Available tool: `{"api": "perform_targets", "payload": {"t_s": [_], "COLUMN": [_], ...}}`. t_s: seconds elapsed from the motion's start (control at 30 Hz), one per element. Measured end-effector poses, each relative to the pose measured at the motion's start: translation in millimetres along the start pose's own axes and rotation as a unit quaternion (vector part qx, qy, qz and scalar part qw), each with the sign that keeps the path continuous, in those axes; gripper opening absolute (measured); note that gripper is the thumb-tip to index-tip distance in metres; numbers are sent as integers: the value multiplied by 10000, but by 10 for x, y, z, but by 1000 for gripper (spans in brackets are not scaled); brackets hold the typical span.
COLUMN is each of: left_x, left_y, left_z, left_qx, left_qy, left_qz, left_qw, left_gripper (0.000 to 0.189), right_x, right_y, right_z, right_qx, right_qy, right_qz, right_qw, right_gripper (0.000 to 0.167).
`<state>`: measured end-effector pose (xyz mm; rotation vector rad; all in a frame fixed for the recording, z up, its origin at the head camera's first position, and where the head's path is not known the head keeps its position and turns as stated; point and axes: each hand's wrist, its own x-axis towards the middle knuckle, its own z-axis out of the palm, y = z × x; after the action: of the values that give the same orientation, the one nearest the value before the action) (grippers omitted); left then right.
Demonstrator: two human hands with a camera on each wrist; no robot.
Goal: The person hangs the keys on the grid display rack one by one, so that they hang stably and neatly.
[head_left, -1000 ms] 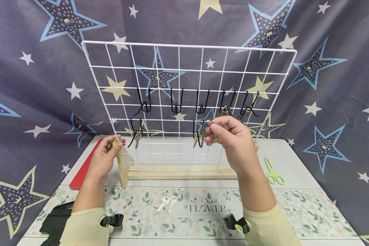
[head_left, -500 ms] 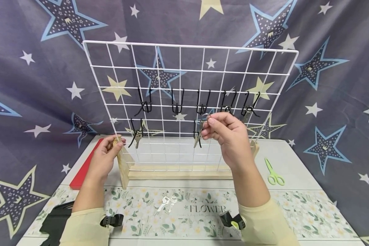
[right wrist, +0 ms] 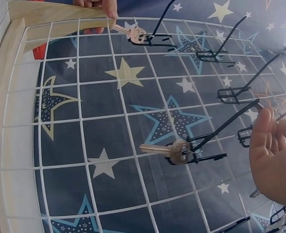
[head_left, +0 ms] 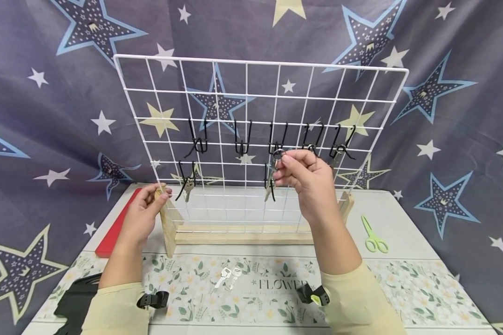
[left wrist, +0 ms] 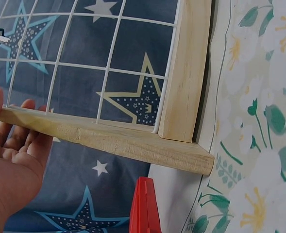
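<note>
My right hand (head_left: 310, 184) pinches a metal key ring (head_left: 278, 152) in front of a black hook (head_left: 278, 139), third from the left in the upper row. Whatever hangs from the ring is mostly hidden by the fingers. Just below, a key (right wrist: 179, 151) hangs on a lower-row hook (right wrist: 230, 124). My left hand (head_left: 144, 209) holds the wooden side support (left wrist: 109, 138) of the white wire grid (head_left: 260, 97), thumb on one face and fingers behind. Another key (head_left: 188, 188) hangs on the lower left hook.
Key rings hang on the two rightmost upper hooks (head_left: 341, 145). Two loose silver keys (head_left: 223, 277) lie on the floral mat (head_left: 193, 304). Green scissors (head_left: 375, 239) lie at right. A red object (head_left: 113, 232) sits behind the left arm, a black object (head_left: 77, 302) beside it.
My right hand has moved up and slightly left, raising the key ring from beside the lower middle hook to near the upper third hook. The left hand stays in place.
</note>
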<state>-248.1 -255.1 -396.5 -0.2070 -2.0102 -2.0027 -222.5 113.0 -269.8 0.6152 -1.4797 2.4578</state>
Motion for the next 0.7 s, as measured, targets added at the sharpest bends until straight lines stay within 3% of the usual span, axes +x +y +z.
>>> {"api": "perform_targets", "payload": {"t_s": [0.7], "left_x": [-2], "left_y": [7], "left_z": [-3], "left_qx": [-57], "left_qy": [-50], "left_qz": [93], "left_qw": [9999], "left_gripper": [45], "right_x": [183], "right_y": [144], "right_z": [-16], "right_qx": [-293], "right_qy": [291], "right_qz": [-172], "right_qw": [9990], "right_gripper": [3]}}
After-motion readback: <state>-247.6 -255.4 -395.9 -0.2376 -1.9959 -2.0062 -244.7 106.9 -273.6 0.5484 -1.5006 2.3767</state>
